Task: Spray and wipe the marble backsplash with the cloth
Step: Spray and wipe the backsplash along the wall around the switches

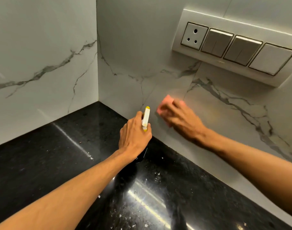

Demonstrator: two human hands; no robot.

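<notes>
— Pressing is what is seen on the right side: the cloth (165,103), pink and folded small, is held flat against the backsplash (224,103) by the right hand (183,120). It is placed low on the marble, below the switch plate (233,47).

— And how are those fingers set?

— They are laid out fairly straight and spread across the cloth, not wrapped round it. The hand is blurred, so nothing finer can be told.

— Over to the other side, then.

— The spray bottle (146,119) is gripped at its neck by the left hand (133,136), with the fingers curled tightly round it. It is held just left of the cloth, close to where wall and counter (42,163) meet.

— Which way is it pointed?

— The white head, tipped with yellow, is angled so that its long axis runs up and away from the person. The nozzle end is aimed at the backsplash and held very near it; whether it is touching cannot be told. The dark body is seen below the hand, roughly upright over the counter. Its base is hidden in the dark, so contact with the counter cannot be judged.

— And the surface underneath?

— Black and glossy, and pale specks and crumbs are scattered across it. It is met by grey-veined marble on two sides, with the corner to the left of the bottle.
</notes>
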